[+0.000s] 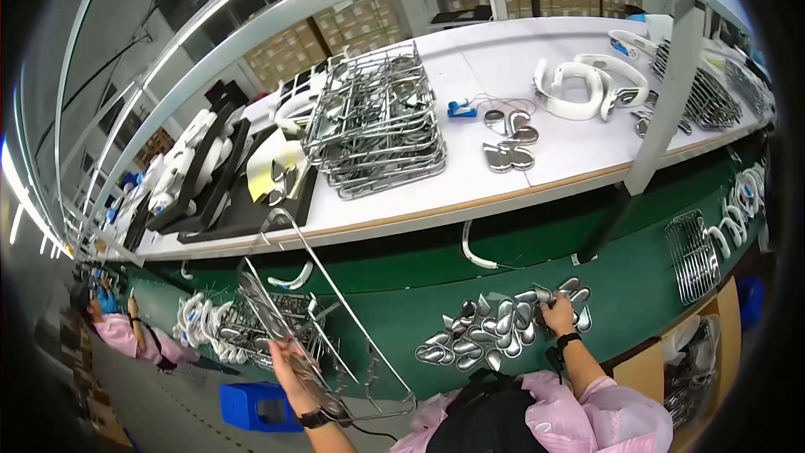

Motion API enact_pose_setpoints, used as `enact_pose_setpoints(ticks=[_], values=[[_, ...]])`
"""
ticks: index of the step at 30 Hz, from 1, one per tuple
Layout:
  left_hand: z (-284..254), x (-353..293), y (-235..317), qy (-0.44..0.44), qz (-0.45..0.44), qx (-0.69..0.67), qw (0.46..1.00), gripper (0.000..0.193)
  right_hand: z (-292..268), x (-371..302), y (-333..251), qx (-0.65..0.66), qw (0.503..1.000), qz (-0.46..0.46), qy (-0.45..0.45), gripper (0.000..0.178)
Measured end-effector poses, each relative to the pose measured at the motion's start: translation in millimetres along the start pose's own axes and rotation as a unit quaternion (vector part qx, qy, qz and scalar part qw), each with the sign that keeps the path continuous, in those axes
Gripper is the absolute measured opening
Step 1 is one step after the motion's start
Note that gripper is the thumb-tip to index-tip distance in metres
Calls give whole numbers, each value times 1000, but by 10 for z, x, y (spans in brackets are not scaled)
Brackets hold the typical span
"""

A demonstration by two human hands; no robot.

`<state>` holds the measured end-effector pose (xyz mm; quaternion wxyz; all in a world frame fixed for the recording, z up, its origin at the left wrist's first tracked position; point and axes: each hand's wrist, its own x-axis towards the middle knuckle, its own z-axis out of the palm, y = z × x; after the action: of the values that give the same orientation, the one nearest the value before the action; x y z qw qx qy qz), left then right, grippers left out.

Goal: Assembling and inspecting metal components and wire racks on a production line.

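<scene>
Head view: nearest, the left hand [289, 379] had its fingers wrapped around the lower side of a wire rack [356, 316], which it held up at a tilt near the bench edge; shiny pieces showed along the rack's left side, though how they were fixed could not be made out. To the right, the right hand [557, 315] reached into the far right part of a spread of chrome teardrop pieces [505, 319] on the green bench [386, 356], fingers bent and touching them; whether it gripped one, cannot tell. Judged best for this step: a firm left grip on the frame wire, clear of the polished faces, with the rack level enough that nothing slid; single pieces lifted by their rims, since overlapping ones would probably scrape. The spread was crowded, so working from its edge seemed safer than digging through the middle. Beyond the rack, more loaded racks [277, 319] stood on the bench, close enough that the held frame's wires could have snagged. Farther off, a stack of wire racks [377, 122] sat on the white shelf [579, 151].
</scene>
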<state>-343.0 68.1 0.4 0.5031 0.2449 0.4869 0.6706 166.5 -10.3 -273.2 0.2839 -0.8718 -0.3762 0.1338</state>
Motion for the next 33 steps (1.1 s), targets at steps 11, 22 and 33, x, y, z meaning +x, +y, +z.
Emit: enact_pose_setpoints(ticks=[11,22,33], values=[[2844,1094,1403,-349,24,139,926,32,177,-7,200,133,986,84,-59,24],[3956,2670,1334,-417,-1,231,879,35,16,-387,620,224,959,170,-23,18],[4010,3214,1743,-378,90,523,758,53,-142,-465,256,393,899,184,-58,39]])
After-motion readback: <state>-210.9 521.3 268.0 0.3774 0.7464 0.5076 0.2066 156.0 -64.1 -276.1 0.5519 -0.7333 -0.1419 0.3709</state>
